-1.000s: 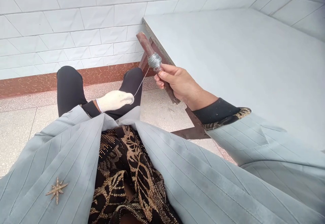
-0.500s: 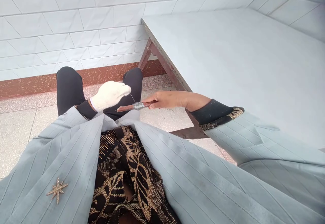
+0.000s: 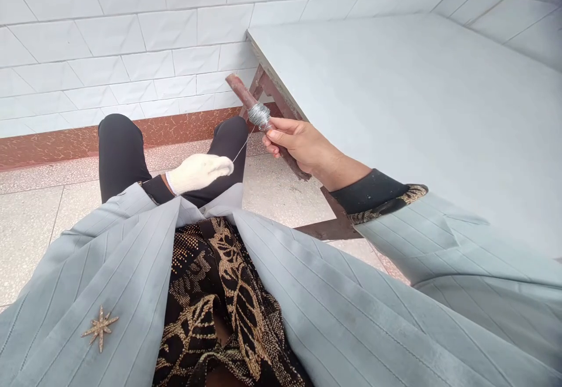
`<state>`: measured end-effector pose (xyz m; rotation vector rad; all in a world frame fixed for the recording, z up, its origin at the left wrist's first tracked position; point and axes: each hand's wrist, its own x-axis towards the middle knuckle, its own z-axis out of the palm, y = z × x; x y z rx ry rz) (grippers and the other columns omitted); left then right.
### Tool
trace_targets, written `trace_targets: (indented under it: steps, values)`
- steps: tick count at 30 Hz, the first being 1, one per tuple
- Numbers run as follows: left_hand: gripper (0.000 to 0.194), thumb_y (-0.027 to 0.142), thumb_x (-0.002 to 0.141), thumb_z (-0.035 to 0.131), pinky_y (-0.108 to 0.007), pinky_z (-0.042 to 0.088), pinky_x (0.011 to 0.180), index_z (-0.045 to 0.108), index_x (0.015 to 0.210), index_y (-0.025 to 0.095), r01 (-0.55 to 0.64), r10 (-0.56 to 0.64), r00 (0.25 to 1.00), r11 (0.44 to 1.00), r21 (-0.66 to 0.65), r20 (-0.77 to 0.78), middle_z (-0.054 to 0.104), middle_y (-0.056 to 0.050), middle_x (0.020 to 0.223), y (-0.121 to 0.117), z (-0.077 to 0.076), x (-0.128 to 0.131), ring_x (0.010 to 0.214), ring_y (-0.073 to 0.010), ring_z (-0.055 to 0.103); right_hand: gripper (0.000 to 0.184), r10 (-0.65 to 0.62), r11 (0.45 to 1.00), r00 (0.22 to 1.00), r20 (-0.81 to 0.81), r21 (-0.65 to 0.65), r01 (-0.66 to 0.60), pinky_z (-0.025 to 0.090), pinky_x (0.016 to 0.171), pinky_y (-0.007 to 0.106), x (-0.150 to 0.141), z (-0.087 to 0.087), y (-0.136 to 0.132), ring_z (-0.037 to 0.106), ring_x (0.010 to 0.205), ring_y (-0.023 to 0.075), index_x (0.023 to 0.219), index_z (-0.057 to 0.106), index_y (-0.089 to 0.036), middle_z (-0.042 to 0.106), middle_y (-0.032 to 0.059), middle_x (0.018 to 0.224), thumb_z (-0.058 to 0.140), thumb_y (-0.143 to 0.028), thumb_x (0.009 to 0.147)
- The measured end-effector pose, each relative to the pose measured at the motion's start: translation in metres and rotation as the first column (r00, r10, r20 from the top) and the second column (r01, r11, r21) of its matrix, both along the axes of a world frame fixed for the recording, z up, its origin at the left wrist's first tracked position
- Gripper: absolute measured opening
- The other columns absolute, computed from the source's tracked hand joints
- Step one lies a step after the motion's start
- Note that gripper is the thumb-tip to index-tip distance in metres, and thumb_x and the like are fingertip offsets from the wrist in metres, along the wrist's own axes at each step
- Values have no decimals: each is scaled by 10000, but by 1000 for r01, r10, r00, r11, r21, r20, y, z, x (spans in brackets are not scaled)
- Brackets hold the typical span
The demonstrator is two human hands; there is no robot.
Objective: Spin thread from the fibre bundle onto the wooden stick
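A reddish-brown wooden stick (image 3: pixel 239 89) tilts up and to the left in my bare right hand (image 3: pixel 302 146), whose fingers are wrapped round its lower part. Silvery metal wire (image 3: pixel 259 115) is wound in a thick coil round the stick, just above my fingers. From the coil a single strand runs down to the left, taut, into my left hand (image 3: pixel 199 173). That hand wears a white knitted glove and is closed, pinching the strand over my lap. The strand's far end is hidden in the glove.
A pale grey tabletop (image 3: pixel 395 117) on a brown wooden frame (image 3: pixel 281 94) stands close on my right. White wall tiles (image 3: pixel 158 62) with a reddish-brown skirting (image 3: pixel 175 131) are in front. My dark-trousered knees (image 3: pixel 120 153) rise above the speckled floor (image 3: pixel 30 223).
My right hand has raised the stick and turned it from nearly level to a steep tilt. My gloved left hand has moved slightly down and right, still pinching the strand, which now shows longer.
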<state>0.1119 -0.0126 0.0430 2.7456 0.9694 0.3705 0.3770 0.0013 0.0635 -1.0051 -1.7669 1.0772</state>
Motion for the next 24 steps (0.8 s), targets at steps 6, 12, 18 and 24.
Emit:
trace_targets:
  steps: [6, 12, 18, 24]
  values:
    - [294, 201, 980, 420, -296, 451, 715, 714, 970, 190, -4, 34, 995, 951, 308, -93, 740, -45, 895, 4, 3, -9, 798, -176, 662, 279, -102, 983, 807, 581, 184, -9, 437, 735, 320, 5, -8, 9, 579, 794, 191, 1118, 748, -245, 702, 28, 883, 606, -300, 883]
    - [277, 164, 937, 440, -328, 456, 716, 716, 928, 164, -54, 108, 987, 924, 378, -122, 709, -77, 837, 6, 10, -12, 783, -204, 661, 315, 367, 919, 594, 716, -179, -351, 451, 748, 308, 5, -4, 2, 631, 801, 187, 1123, 798, -271, 762, 7, 931, 614, -286, 867]
    - [297, 205, 989, 417, -317, 511, 902, 711, 1019, 170, -157, 154, 981, 987, 17, 120, 763, -55, 1044, 13, 8, -13, 957, -168, 687, 361, 620, 784, 733, 280, -208, -584, 426, 657, 262, 1, 11, -11, 501, 671, 111, 1079, 746, -201, 634, -11, 787, 703, -489, 866]
    - [297, 260, 1017, 411, -300, 502, 870, 697, 1000, 180, -93, 100, 990, 993, -76, 100, 764, -31, 1008, 11, -1, -11, 897, -153, 679, 210, 45, 999, 992, -117, -15, -47, 376, 541, 269, 2, 9, -4, 408, 584, 110, 915, 615, -217, 480, -14, 693, 698, -410, 914]
